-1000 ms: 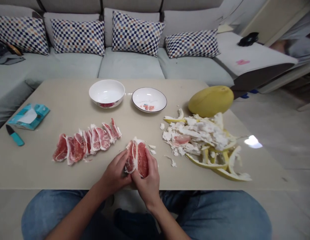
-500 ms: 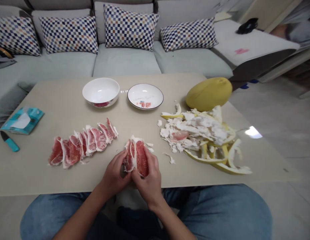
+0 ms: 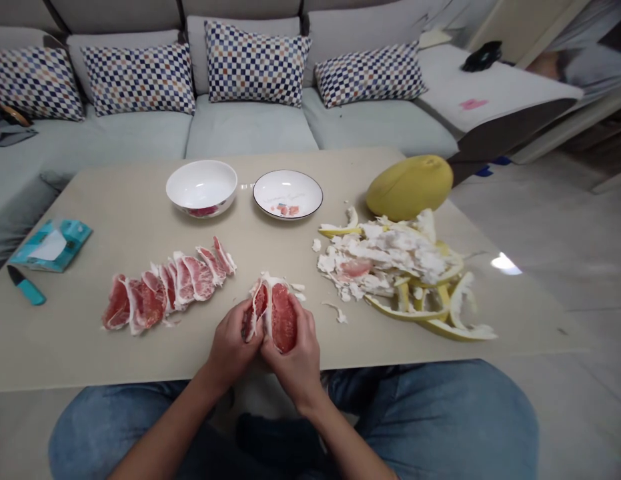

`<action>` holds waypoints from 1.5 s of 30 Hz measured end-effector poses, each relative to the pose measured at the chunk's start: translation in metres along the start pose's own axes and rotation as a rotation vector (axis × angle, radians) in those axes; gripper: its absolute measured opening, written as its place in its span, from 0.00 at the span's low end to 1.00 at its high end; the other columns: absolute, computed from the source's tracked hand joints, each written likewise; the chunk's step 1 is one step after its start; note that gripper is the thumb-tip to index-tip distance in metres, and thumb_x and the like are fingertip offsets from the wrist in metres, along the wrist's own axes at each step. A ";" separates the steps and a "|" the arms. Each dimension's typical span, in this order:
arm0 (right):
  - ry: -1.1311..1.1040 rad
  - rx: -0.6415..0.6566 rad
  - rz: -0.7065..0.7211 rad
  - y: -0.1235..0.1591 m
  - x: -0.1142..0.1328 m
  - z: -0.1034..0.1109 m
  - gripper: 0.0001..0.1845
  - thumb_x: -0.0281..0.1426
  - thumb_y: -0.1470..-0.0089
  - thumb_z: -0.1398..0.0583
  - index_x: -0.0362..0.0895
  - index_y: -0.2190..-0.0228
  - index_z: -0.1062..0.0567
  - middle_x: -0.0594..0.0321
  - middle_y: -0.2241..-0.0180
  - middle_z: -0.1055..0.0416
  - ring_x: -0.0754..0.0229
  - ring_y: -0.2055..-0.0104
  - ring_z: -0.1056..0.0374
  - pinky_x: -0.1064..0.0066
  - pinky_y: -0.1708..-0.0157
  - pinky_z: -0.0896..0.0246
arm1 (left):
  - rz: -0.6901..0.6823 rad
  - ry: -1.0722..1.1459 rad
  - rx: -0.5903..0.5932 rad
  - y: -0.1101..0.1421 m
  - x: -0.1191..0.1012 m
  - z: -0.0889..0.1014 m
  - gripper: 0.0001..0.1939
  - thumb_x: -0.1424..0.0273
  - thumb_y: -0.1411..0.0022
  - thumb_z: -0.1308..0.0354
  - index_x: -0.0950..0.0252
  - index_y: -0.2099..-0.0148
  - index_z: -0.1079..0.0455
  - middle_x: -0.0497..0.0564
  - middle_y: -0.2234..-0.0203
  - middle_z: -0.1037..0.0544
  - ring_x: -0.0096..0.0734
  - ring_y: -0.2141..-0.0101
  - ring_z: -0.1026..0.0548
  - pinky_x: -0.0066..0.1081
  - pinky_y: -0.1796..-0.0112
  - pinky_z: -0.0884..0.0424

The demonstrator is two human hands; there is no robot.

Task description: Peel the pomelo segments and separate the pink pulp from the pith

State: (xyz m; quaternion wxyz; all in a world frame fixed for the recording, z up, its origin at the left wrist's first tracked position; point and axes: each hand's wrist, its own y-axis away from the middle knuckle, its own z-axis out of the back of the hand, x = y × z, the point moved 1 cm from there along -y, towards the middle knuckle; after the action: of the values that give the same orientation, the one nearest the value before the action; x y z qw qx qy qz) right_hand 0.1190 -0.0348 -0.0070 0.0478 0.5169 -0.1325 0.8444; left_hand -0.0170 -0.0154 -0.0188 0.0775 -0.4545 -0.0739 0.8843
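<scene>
Between my hands, at the table's near edge, is a piece of red pomelo (image 3: 283, 319) with white membrane down its middle. My left hand (image 3: 235, 340) grips its left side, where the membrane stands partly parted from the flesh. On the right side, my right hand (image 3: 295, 353) is wrapped round the flesh, with the thumb near the middle. The undersides of the piece are hidden by my fingers. To the left, a row of pomelo segments (image 3: 165, 290) lies on the table, their skins partly on. Small white scraps lie just behind my right fingers.
A white bowl (image 3: 202, 183) and a rimmed plate (image 3: 288, 190) with small red bits stand behind. At right are a whole yellow pomelo (image 3: 410, 188) and a heap of peel and pith (image 3: 390, 253). A tissue pack (image 3: 55, 245) and a teal-handled knife (image 3: 30, 291) lie far left.
The membrane on the left of the held piece has parted further from the flesh, and my left thumb has shifted inward. The whole view has shifted slightly.
</scene>
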 end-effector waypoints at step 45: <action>-0.546 0.652 -0.252 -0.026 0.009 0.077 0.40 0.39 0.59 0.30 0.49 0.44 0.33 0.54 0.41 0.36 0.47 0.40 0.39 0.50 0.42 0.45 | 0.577 0.894 0.565 -0.007 -0.013 0.068 0.17 0.66 0.53 0.30 0.70 0.63 0.27 0.49 0.73 0.25 0.28 0.72 0.27 0.23 0.73 0.31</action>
State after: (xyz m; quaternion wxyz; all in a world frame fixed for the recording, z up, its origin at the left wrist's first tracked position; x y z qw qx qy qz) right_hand 0.1864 -0.0314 0.0388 -0.0517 0.7213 0.1970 0.6620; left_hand -0.0647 -0.0153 0.0319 -0.0243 -0.7459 0.3299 0.5781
